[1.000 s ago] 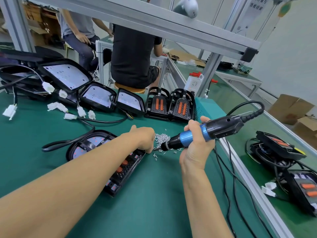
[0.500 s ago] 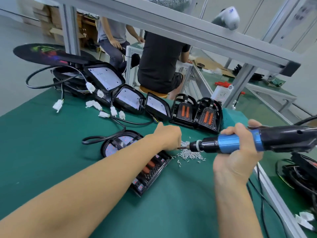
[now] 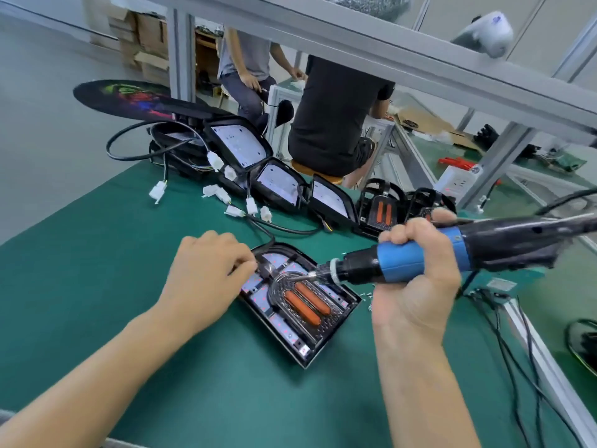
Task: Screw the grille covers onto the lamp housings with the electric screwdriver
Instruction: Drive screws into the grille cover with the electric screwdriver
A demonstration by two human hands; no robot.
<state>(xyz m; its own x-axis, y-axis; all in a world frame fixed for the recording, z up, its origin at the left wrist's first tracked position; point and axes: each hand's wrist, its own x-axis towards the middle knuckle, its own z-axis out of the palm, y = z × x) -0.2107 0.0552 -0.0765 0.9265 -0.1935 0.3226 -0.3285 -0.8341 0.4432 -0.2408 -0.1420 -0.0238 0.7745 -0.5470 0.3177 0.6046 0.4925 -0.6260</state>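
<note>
A black lamp housing (image 3: 323, 342) lies flat on the green mat, its grille cover (image 3: 300, 299) with two orange strips on top. My left hand (image 3: 206, 273) rests on the housing's left edge, fingers curled, fingertips pinched at the cover's upper left; what they pinch is too small to tell. My right hand (image 3: 416, 276) grips the blue and black electric screwdriver (image 3: 420, 257). Its bit points left and down onto the top of the grille cover. Loose screws (image 3: 366, 297) lie on the mat right of the housing.
A row of lamp housings (image 3: 277, 185) with cables and white connectors (image 3: 252, 206) leans along the mat's far side. Two people sit behind the bench. An aluminium frame bar (image 3: 420, 66) crosses overhead. Cables (image 3: 517, 367) trail over the rail at right.
My left hand has left the screw pile and moved to the housing's upper left. The screwdriver bit has swung from the pile down onto the grille cover. The view has shifted closer over the housing.
</note>
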